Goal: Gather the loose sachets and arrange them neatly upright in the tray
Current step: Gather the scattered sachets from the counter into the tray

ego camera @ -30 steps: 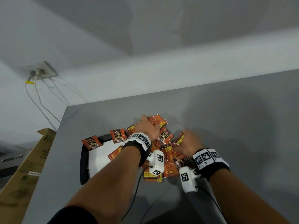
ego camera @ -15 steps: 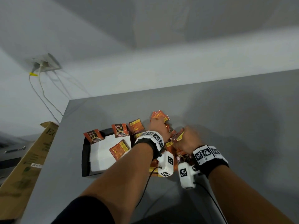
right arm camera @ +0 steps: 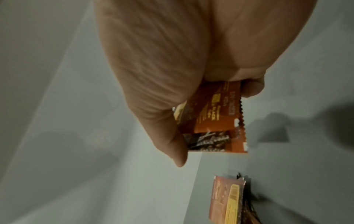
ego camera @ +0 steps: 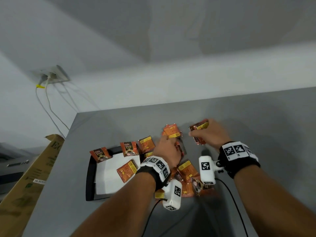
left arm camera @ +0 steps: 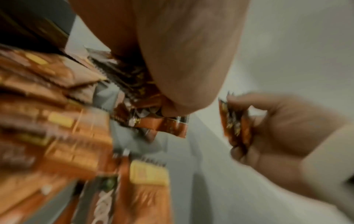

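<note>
The right hand (ego camera: 209, 134) pinches a small stack of sachets (ego camera: 199, 133) well right of the tray (ego camera: 90, 177), while the nearer left hand (ego camera: 166, 151) grips sachets from the pile (ego camera: 186, 178) on the table (ego camera: 256, 117)

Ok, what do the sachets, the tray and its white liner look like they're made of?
Sachets: thin printed foil or plastic film, by the glossy sheen and zigzag-cut edges; which of the two I cannot tell. Tray: black, smooth, with a raised rim, probably plastic. Liner: flat, matte white sheet, likely paper, though thin foam or plastic is possible.
</note>
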`<state>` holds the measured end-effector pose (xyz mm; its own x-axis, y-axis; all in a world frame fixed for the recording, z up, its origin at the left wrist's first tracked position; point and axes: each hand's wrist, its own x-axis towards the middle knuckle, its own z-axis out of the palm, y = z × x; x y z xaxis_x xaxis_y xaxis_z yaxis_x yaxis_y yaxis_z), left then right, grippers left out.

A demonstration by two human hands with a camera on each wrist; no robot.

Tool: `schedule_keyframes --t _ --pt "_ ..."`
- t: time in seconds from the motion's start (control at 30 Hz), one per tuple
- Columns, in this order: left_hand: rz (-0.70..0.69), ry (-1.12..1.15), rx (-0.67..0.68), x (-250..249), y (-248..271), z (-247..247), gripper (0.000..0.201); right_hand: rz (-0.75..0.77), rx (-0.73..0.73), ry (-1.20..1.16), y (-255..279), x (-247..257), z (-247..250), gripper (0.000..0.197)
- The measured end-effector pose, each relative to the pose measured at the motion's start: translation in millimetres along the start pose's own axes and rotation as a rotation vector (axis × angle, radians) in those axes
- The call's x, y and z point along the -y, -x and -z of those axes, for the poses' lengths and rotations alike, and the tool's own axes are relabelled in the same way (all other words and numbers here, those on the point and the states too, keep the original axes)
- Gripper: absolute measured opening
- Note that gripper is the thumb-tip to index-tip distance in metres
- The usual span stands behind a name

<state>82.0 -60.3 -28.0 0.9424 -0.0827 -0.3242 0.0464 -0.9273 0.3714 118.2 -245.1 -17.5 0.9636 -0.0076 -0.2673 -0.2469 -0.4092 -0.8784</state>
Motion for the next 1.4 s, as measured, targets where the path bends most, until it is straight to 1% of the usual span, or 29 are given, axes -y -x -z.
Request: schedule_keyframes --t 0.07,0.1,0.13,0.23,0.27,0.3,0.37,0.47,0.53,0.57,0.6,0.63,0.67,0.7,0.77,0.83,0.9,0.93,0.97,1.0,1.07,1.1,1.13,1.17,1.2,1.23,1.3,1.33,1.4 --pt "0.034 0.158 -0.009 7 6 17 0.022 0.005 0.060 0.065 -13 8 -10 0.030" --pt "0.042 0.214 -0.020 11 8 25 0.017 0.003 0.090 0.112 -19 12 -17 0.032" --pt "0.047 0.239 -0.021 14 9 33 0.018 -0.009 0.115 0.166 -27 14 -26 0.037" --pt "0.111 0.255 -0.036 25 12 45 0.048 -0.015 0.138 0.270 -47 15 -54 0.049" --pt "0.126 0.273 -0.053 29 13 47 0.052 -0.004 0.137 0.293 -53 15 -63 0.047" --pt "0.139 0.290 -0.064 32 12 48 0.051 0.016 0.145 0.319 -55 19 -71 0.040" --pt "0.159 0.329 -0.095 38 15 47 0.041 0.039 0.170 0.360 -57 26 -81 0.025" --pt "0.125 0.424 -0.114 40 19 46 0.036 0.009 0.141 0.404 -62 25 -89 0.025" --pt "0.087 0.489 -0.099 41 20 43 0.037 0.001 0.173 0.454 -64 24 -92 0.035" --pt "0.076 0.491 -0.096 41 20 42 0.031 -0.002 0.185 0.491 -66 22 -94 0.047" --pt "0.065 0.474 -0.098 40 19 41 0.023 -0.010 0.168 0.519 -68 20 -95 0.062" --pt "0.055 0.453 -0.101 39 20 41 0.016 -0.023 0.130 0.533 -65 20 -95 0.072" --pt "0.047 0.450 -0.094 38 21 40 0.013 -0.028 0.093 0.525 -62 20 -94 0.076" --pt "0.042 0.491 -0.080 37 21 41 0.012 -0.019 0.063 0.510 -59 19 -92 0.074" --pt "0.049 0.660 -0.039 35 23 43 0.014 -0.013 0.052 0.480 -53 19 -87 0.066" --pt "0.092 0.929 -0.021 35 28 49 0.020 -0.019 0.055 0.447 -48 18 -78 0.061" --pt "0.157 1.228 -0.056 38 35 57 0.033 -0.047 0.036 0.429 -44 19 -66 0.061" --pt "0.180 1.273 -0.116 45 37 61 0.043 -0.052 0.029 0.410 -42 18 -60 0.062" --pt "0.197 1.271 -0.172 54 40 65 0.051 -0.036 0.031 0.370 -37 19 -54 0.060" --pt "0.221 1.254 -0.195 64 44 71 0.055 0.013 0.043 0.313 -31 21 -51 0.053" --pt "0.223 1.194 -0.198 90 54 81 0.054 0.095 0.100 0.110 -9 33 -50 0.025" --pt "0.218 1.166 -0.192 101 62 87 0.052 0.107 0.141 0.003 4 41 -52 0.014" --pt "0.207 1.118 -0.194 112 70 91 0.048 0.116 0.211 -0.092 20 53 -55 0.008" --pt "0.206 1.066 -0.198 123 77 94 0.046 0.107 0.278 -0.134 32 62 -61 0.010" --pt "0.191 1.026 -0.199 132 84 96 0.045 0.089 0.327 -0.153 42 69 -70 0.017" --pt "0.167 0.996 -0.195 142 91 97 0.045 0.075 0.348 -0.126 50 74 -81 0.029" --pt "0.126 0.898 -0.199 164 102 94 0.044 0.080 0.332 -0.025 59 81 -105 0.059" --pt "0.119 0.827 -0.198 174 107 92 0.042 0.106 0.331 0.045 64 85 -117 0.064" --pt "0.108 0.682 -0.168 191 114 91 0.039 0.198 0.353 0.262 77 94 -143 0.049"
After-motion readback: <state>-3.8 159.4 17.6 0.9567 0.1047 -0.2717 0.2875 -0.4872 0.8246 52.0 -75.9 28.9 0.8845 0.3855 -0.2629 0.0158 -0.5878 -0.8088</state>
